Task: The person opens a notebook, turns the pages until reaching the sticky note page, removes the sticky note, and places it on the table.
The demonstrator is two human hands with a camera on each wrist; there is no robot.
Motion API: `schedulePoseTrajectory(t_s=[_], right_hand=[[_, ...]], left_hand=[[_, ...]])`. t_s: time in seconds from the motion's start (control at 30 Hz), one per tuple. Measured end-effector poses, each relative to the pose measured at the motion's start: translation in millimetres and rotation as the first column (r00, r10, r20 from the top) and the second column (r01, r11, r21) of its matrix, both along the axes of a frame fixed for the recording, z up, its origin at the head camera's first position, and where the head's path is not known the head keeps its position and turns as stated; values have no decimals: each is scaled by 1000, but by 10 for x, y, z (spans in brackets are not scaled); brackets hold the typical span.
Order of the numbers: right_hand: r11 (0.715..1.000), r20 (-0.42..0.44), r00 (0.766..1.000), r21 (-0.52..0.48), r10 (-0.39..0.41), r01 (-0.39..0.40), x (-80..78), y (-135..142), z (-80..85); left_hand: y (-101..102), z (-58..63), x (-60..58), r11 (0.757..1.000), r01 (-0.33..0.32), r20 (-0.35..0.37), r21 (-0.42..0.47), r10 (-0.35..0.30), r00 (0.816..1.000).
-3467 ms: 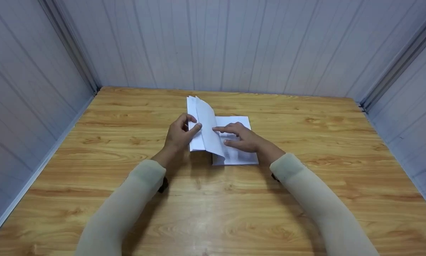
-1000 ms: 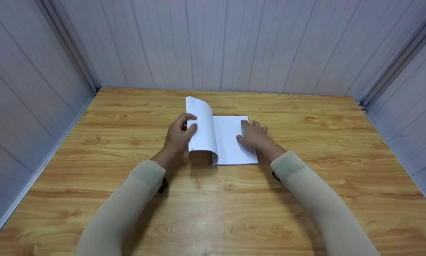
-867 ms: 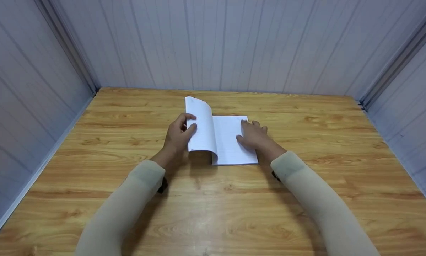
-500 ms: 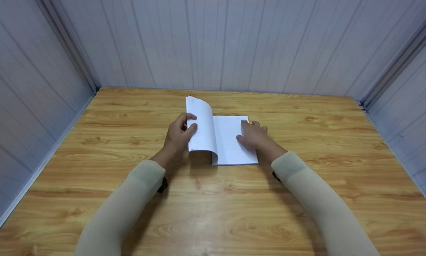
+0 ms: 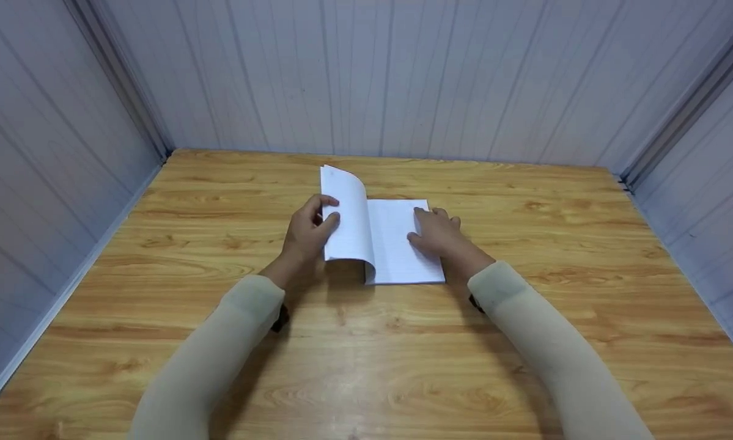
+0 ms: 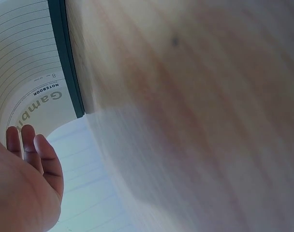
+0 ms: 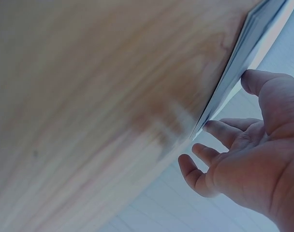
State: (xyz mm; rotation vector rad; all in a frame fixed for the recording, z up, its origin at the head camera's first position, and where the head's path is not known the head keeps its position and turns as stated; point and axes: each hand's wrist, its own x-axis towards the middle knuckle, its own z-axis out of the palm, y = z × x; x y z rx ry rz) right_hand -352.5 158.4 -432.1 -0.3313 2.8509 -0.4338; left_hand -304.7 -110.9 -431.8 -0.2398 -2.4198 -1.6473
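A lined notebook lies spread on the wooden table in the head view, its right-hand pages flat. My left hand grips the raised left part, thumb on the page and fingers behind; the lifted pages curve up from the spine. From below, the left wrist view shows the pale lined cover printed "NOTEBOOK", and a dark green spine. My right hand rests at the right page's outer edge with its fingers loosely bent. In the right wrist view, thumb and fingertip touch the page edges.
The wood-grain table spreads around the notebook on all sides. Pale panelled walls stand behind it and at the left and right. Dark bands show under the sleeve cuffs.
Earlier a loose page stood partly turned, with my right hand's fingertip against it. That page now lies with the left stack, and my right hand has moved right to the page's edge.
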Motion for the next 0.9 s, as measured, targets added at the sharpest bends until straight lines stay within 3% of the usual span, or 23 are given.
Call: schedulePoseTrajectory(t_s=[0.43, 0.9], right_hand=[[1000, -14, 1000, 23, 19, -18, -6, -13, -8], [997, -53, 998, -71, 26, -30, -51, -45, -37]], left_hand=[[-8, -25, -9, 1000, 14, -23, 20, -14, 1000], [-5, -6, 5, 1000, 9, 17, 19, -9, 1000]])
